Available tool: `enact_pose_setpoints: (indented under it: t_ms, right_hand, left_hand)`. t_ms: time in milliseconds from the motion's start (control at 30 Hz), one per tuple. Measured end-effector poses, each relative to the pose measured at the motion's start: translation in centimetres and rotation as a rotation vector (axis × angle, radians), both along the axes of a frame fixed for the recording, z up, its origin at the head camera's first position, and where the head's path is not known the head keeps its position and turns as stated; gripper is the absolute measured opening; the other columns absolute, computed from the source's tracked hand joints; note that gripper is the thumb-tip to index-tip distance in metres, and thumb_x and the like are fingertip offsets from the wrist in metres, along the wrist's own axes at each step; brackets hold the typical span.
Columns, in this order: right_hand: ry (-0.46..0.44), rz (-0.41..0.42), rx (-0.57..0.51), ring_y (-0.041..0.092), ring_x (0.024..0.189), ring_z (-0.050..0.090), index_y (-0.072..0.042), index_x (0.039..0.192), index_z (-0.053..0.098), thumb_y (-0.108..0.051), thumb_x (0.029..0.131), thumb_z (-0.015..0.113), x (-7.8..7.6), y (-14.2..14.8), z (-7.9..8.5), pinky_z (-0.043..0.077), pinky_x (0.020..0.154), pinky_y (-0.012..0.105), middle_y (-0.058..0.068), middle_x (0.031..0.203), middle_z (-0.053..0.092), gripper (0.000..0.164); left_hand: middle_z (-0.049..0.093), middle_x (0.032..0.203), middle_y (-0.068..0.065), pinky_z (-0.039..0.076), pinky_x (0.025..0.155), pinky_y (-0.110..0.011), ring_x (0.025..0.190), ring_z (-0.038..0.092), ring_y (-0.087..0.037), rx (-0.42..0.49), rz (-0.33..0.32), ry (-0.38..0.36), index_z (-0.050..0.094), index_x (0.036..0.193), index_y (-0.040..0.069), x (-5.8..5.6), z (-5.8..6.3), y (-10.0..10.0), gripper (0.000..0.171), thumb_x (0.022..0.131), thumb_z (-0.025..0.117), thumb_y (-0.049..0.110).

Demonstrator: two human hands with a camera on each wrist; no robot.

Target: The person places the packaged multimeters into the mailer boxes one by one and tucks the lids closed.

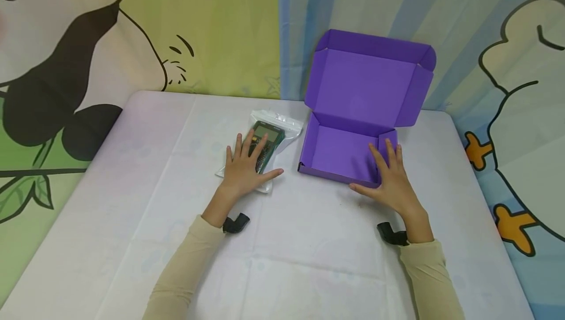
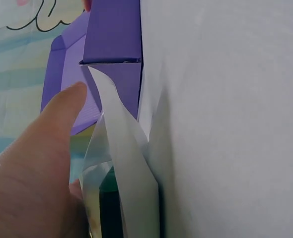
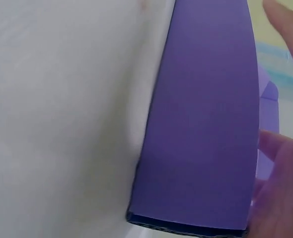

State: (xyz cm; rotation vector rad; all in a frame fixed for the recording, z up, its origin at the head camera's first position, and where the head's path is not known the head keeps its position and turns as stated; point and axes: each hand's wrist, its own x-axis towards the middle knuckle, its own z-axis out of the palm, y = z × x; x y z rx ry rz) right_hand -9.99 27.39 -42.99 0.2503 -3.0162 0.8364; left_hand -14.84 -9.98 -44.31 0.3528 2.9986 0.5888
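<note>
A digital multimeter (image 1: 268, 135), dark-faced with a green edge and grey screen, lies inside a clear zip bag (image 1: 289, 126) left of the box. Over it spreads my left hand (image 1: 242, 170), fingers apart and straight, covering part of the device; whether it touches the bag I cannot tell. To the right, an open purple cardboard box (image 1: 337, 151) has its lid (image 1: 366, 82) raised at the back. My right hand (image 1: 393, 185) is spread at the box's front right corner, fingers reaching over the right side. In the left wrist view the bag (image 2: 129, 163) stands up near my thumb.
A white cloth covers the table (image 1: 304, 261). Behind it hangs a printed curtain (image 1: 229, 31) with cartoon figures, and the raised lid stands close to it. A black wrist device (image 1: 236, 223) sits on the left wrist, another (image 1: 390, 234) on the right.
</note>
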Motion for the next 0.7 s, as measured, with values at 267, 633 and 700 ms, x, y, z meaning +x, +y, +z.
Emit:
enact_pose_setpoints:
  t_ms: [267,633,700]
  right_hand:
    - [-0.052,-0.057,-0.145,0.037,0.147,-0.015,-0.019,0.158,0.011,-0.044,0.076,0.082,0.2,0.9,-0.5,0.015,0.103,0.077,0.014,0.162,-0.015,0.111]
    - [-0.062,-0.040,-0.253,0.044,0.147,-0.006,-0.017,0.158,0.012,-0.034,0.080,0.081,0.1,2.0,-1.6,0.016,0.105,0.075,0.012,0.161,-0.021,0.106]
    - [-0.029,-0.033,-0.296,0.041,0.148,-0.007,-0.016,0.157,0.017,-0.028,0.079,0.082,0.0,2.4,-2.3,0.013,0.107,0.074,0.013,0.162,-0.017,0.103]
  left_hand:
    - [0.004,0.162,-0.018,0.025,0.104,-0.064,0.148,0.003,-0.041,0.060,0.048,0.006,0.019,0.157,0.023,-0.7,-1.0,0.1,0.094,0.084,0.057,0.068]
    - [0.010,0.161,-0.019,0.020,0.110,-0.060,0.149,0.001,-0.039,0.139,0.180,0.014,0.024,0.156,0.020,-1.1,-1.0,0.6,0.087,0.087,0.058,0.061]
    - [0.010,0.161,-0.021,0.020,0.110,-0.060,0.149,0.001,-0.039,0.147,0.201,0.010,0.024,0.156,0.020,-1.0,-1.0,0.8,0.092,0.084,0.060,0.063]
